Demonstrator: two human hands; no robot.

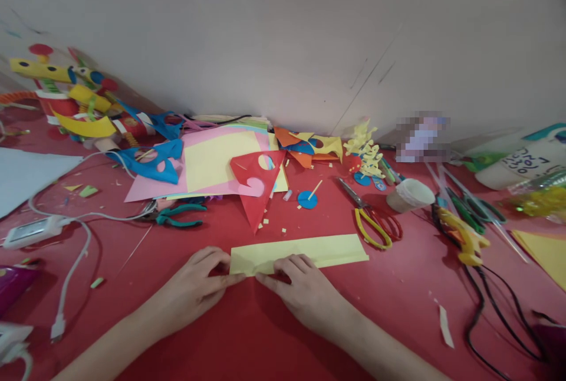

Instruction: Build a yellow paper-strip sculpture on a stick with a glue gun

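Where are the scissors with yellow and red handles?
Head view: the scissors lie right of centre, just left of the paper cup, above the right end of the yellow strip.

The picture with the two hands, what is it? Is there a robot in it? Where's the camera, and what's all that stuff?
No robot here! These are a person's own bare hands. The person wears a camera on their head, and it looks forward and down, so you see almost what they see. There is just this one picture.

The left hand touches the left end of a pale yellow paper strip. The right hand has its fingers on the strip too, nearer its middle.

Everything lies on a red table. Past the strip is a red paper shape with holes cut in it. To the right are open scissors and a paper cup. To the left are pliers with blue-green handles.
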